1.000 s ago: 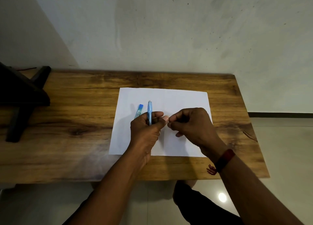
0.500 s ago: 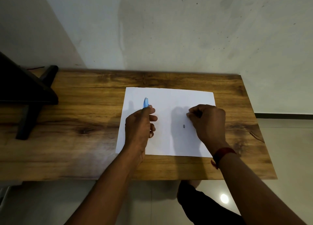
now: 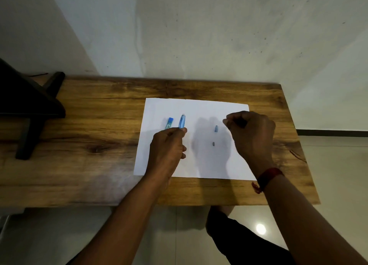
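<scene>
A white sheet of paper lies on the wooden table. My left hand grips a light-blue mechanical pencil whose end points away from me. Just left of it a small blue lead case lies on the paper. My right hand hovers over the paper's right side with fingers curled; I cannot make out anything in them. Left of that hand, a small blue cap-like piece and a tiny grey piece lie on the paper.
A dark wooden stand occupies the table's left end. The table backs against a pale wall. A red band circles my right wrist. Below the front edge is tiled floor and my leg.
My hands, joined at the pencil a second ago, have parted. The right hand moved right and back; the grey piece, then the blue cap piece, now lie on the paper.
</scene>
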A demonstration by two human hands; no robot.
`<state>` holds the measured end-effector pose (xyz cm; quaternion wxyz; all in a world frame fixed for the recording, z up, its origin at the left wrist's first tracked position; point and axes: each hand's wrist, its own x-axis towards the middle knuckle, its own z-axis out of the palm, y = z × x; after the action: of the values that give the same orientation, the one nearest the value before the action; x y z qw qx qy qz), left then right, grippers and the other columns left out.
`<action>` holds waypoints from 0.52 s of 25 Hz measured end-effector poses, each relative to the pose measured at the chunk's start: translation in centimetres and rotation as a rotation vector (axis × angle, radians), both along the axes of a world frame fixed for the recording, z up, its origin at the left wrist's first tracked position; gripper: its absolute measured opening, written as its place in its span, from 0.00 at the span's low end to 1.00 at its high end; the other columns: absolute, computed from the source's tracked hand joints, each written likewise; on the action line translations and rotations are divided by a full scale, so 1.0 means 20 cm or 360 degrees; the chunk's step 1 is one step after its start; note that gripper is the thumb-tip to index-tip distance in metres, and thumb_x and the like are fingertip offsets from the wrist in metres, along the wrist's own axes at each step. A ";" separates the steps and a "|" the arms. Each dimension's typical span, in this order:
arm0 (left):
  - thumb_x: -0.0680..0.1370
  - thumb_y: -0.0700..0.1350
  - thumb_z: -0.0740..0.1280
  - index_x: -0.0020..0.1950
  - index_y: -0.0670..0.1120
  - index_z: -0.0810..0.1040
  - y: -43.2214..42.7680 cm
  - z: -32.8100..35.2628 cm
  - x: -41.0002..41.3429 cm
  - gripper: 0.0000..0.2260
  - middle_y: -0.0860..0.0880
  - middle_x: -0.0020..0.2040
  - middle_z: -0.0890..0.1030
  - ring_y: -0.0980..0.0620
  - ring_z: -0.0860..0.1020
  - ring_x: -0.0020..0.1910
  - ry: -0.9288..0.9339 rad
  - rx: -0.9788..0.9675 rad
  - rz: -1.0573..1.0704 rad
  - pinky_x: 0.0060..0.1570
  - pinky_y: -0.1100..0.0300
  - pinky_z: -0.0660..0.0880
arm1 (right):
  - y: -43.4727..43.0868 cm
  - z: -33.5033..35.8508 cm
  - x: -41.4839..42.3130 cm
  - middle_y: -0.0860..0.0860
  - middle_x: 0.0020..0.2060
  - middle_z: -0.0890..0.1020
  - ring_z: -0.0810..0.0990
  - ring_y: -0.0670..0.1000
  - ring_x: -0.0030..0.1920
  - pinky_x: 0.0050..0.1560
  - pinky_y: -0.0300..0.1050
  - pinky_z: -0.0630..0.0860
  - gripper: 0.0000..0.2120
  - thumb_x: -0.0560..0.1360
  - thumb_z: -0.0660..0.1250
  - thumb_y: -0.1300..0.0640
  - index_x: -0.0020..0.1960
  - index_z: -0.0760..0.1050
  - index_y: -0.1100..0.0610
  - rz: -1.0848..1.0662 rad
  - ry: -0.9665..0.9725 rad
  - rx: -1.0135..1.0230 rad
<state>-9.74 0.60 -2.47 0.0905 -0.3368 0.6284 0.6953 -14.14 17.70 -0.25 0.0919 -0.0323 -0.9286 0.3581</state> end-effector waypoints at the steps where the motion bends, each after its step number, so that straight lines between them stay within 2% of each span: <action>1: 0.78 0.50 0.65 0.49 0.41 0.76 0.00 0.01 -0.01 0.11 0.44 0.40 0.78 0.47 0.77 0.35 -0.0013 -0.0017 0.0030 0.47 0.50 0.77 | 0.00 0.03 0.03 0.48 0.39 0.87 0.77 0.37 0.33 0.38 0.19 0.66 0.02 0.70 0.75 0.57 0.43 0.85 0.54 0.0018 -0.0031 -0.0029; 2: 0.77 0.50 0.66 0.47 0.43 0.77 0.00 0.01 -0.01 0.10 0.45 0.40 0.79 0.46 0.78 0.37 -0.0004 -0.0079 0.0058 0.49 0.50 0.78 | -0.02 0.06 0.07 0.47 0.37 0.86 0.77 0.37 0.31 0.37 0.20 0.68 0.02 0.69 0.75 0.56 0.41 0.85 0.54 0.0109 -0.0139 -0.0066; 4: 0.76 0.50 0.68 0.45 0.47 0.79 0.01 0.03 0.00 0.07 0.48 0.40 0.81 0.47 0.81 0.40 0.0068 -0.0195 0.0056 0.48 0.52 0.80 | -0.12 0.07 0.18 0.46 0.32 0.85 0.80 0.42 0.29 0.34 0.25 0.73 0.05 0.70 0.75 0.52 0.40 0.85 0.53 0.0362 -0.0574 -0.0190; 5: 0.75 0.50 0.69 0.45 0.49 0.80 0.02 0.04 0.01 0.05 0.50 0.39 0.82 0.47 0.81 0.41 0.0097 -0.0206 0.0032 0.48 0.53 0.81 | -0.18 0.07 0.23 0.48 0.32 0.85 0.81 0.45 0.30 0.34 0.29 0.75 0.07 0.71 0.73 0.51 0.40 0.85 0.54 0.0444 -0.0764 -0.0262; 6: 0.75 0.49 0.70 0.46 0.49 0.81 0.03 0.05 0.02 0.05 0.51 0.40 0.82 0.48 0.82 0.42 0.0109 -0.0200 0.0017 0.47 0.54 0.81 | -0.23 0.06 0.26 0.50 0.32 0.85 0.82 0.47 0.31 0.36 0.33 0.78 0.09 0.73 0.72 0.51 0.40 0.85 0.55 0.0467 -0.0828 -0.0290; 9: 0.73 0.49 0.72 0.49 0.48 0.83 0.02 0.05 0.03 0.08 0.51 0.42 0.84 0.49 0.82 0.44 0.0077 -0.0185 0.0056 0.47 0.54 0.81 | -0.32 0.02 0.29 0.55 0.33 0.85 0.82 0.50 0.33 0.41 0.40 0.78 0.11 0.75 0.69 0.53 0.42 0.85 0.60 0.0360 -0.0686 -0.0250; 11: 0.73 0.49 0.72 0.49 0.47 0.84 0.01 0.05 0.02 0.09 0.51 0.42 0.84 0.50 0.82 0.43 0.0077 -0.0277 0.0056 0.48 0.54 0.81 | -0.34 0.00 0.29 0.55 0.33 0.85 0.82 0.50 0.34 0.42 0.42 0.80 0.10 0.74 0.71 0.54 0.42 0.85 0.60 0.0235 -0.0662 -0.0367; 13: 0.73 0.49 0.72 0.50 0.46 0.84 0.01 0.04 0.02 0.10 0.53 0.41 0.84 0.52 0.82 0.41 0.0085 -0.0385 0.0027 0.46 0.57 0.81 | -0.37 -0.02 0.30 0.54 0.34 0.85 0.83 0.51 0.34 0.44 0.50 0.82 0.08 0.73 0.72 0.54 0.42 0.85 0.59 0.0090 -0.0699 -0.0524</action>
<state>-9.34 0.84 -1.60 0.0267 -0.3319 0.7070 0.6240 -8.10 10.34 -0.65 -0.1281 -0.0976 -0.8560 0.4912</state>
